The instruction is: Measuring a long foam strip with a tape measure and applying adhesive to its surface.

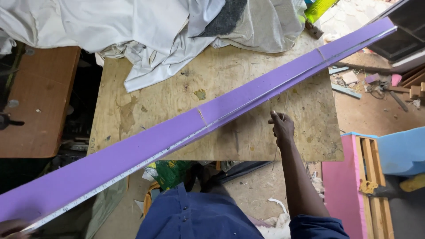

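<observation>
Overhead, head view: a person in a blue shirt is looking down at a plywood table (248, 137) filling the middle of the frame.
Purple strip: a long purple foam strip (186, 132) is lying slantwise across the table, running from the lower left corner to the upper right corner of the frame and overhanging both table edges.
Tape measure: a tape measure (133, 170) is stretching along the strip's lower edge, its pale blade touching the foam.
Right hand: the right hand (281, 126) is sitting right of centre, just below the strip, fingers curled and pinching something thin; what it is pinching is too small to tell.
Left hand: the left hand (13, 226) is showing only partly at the lower left corner, pressing on the near end of the tape; I cannot tell whether it is open or closed.
Cloth: white cloth (146, 31) is lying heaped across the upper left of the frame, covering the table's far edge.
Pink frame: a pink wooden frame (349, 186) is standing at the lower right.
</observation>
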